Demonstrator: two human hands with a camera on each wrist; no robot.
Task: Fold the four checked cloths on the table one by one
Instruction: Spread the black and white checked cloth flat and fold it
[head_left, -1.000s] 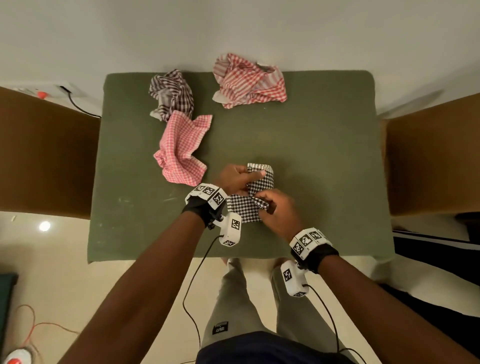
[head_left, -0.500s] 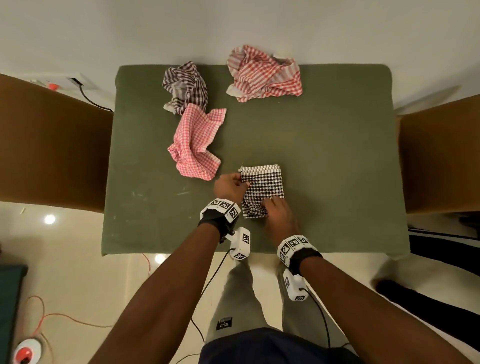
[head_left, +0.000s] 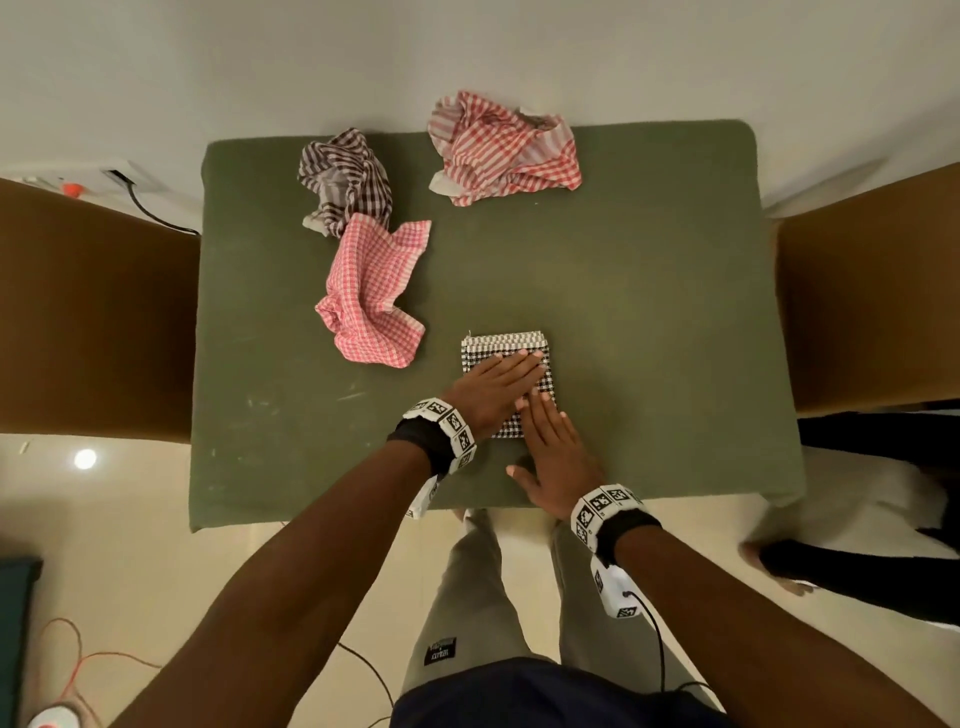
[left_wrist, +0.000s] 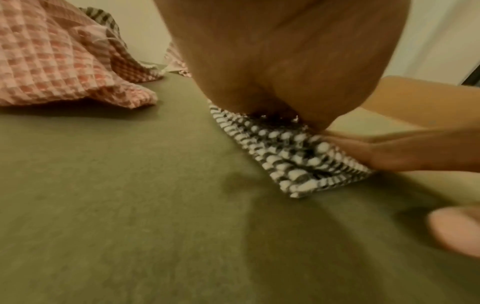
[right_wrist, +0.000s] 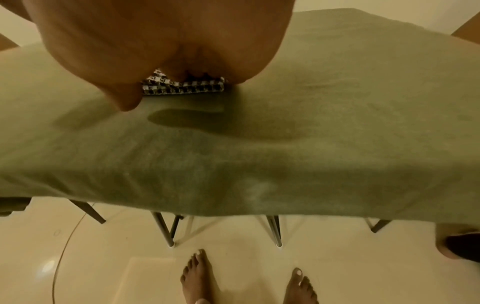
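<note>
A black-and-white checked cloth (head_left: 501, 344) (left_wrist: 293, 152) (right_wrist: 182, 87) lies folded into a small rectangle near the front middle of the green table (head_left: 623, 312). My left hand (head_left: 498, 382) lies flat across it with straight fingers. My right hand (head_left: 550, 436) presses its near right part, fingers straight, thumb spread over the table. Three crumpled cloths lie further back: a pink checked one (head_left: 371, 293) (left_wrist: 52, 61), a dark brown checked one (head_left: 345, 179), and a red-and-white checked one (head_left: 506, 150).
Brown chairs stand at the left (head_left: 93, 312) and right (head_left: 872, 291) sides of the table. The table's front edge (right_wrist: 233, 197) is just under my wrists, with my bare feet (right_wrist: 200, 277) on the tiled floor below. Another person's foot (head_left: 774, 566) is at the right.
Both hands went from pinching and turning over the black-and-white cloth's last fold to lying flat on the finished rectangle. The cloth now lies squared.
</note>
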